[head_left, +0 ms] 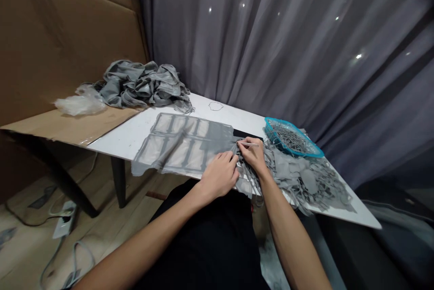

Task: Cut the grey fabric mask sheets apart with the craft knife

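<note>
A grey sheer mesh organizer sheet (176, 163) with pale rectangular panels lies flat on the white table (129, 138). My left hand (221, 174) rests on its right end, palm down, fingers laid over the fabric. Just to the right, my right hand (253, 154) is closed round a thin, pale, pen-like tool (249, 144); its exact kind is not clear. The tool's end is close to gathered grey strips (246, 168) at the sheet's edge. A dark flat piece (247, 134) shows partly behind my right hand.
A blue basket (288, 150) of grey cord-like pieces stands at the right, behind a heap of grey scraps (308, 181). Crumpled grey fabric (145, 84) and a clear plastic bag (81, 102) lie at the far left. A power strip (65, 220) is on the floor.
</note>
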Demonstrator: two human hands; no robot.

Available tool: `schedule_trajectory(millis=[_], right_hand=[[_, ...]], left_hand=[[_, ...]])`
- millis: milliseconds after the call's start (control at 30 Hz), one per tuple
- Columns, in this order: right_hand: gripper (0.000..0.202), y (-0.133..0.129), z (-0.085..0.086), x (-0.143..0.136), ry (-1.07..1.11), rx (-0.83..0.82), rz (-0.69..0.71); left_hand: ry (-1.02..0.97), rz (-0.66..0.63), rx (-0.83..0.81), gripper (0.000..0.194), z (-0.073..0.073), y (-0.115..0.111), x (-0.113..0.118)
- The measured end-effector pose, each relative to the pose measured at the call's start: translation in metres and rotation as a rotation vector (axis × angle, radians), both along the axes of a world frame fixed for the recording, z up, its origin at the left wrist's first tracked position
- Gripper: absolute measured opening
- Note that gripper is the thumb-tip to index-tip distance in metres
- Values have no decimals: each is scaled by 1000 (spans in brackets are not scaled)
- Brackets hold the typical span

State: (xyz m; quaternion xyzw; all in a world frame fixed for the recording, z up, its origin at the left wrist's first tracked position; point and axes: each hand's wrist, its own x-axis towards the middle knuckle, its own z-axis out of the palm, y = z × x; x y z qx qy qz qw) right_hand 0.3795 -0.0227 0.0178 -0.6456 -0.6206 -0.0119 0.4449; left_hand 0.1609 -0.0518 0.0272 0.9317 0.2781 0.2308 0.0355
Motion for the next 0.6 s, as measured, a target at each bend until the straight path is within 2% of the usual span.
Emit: schedule_trajectory(millis=[133,267,600], right_hand=[[31,2,-3,3,118,1,-17],[33,-3,0,2,186,-26,62],[15,-20,13,-9,217,-58,206]], left_hand=[[-4,-4,5,16,-1,1,0],[3,2,17,17,-3,0,-1],[22,11,37,25,-3,-1,-4]])
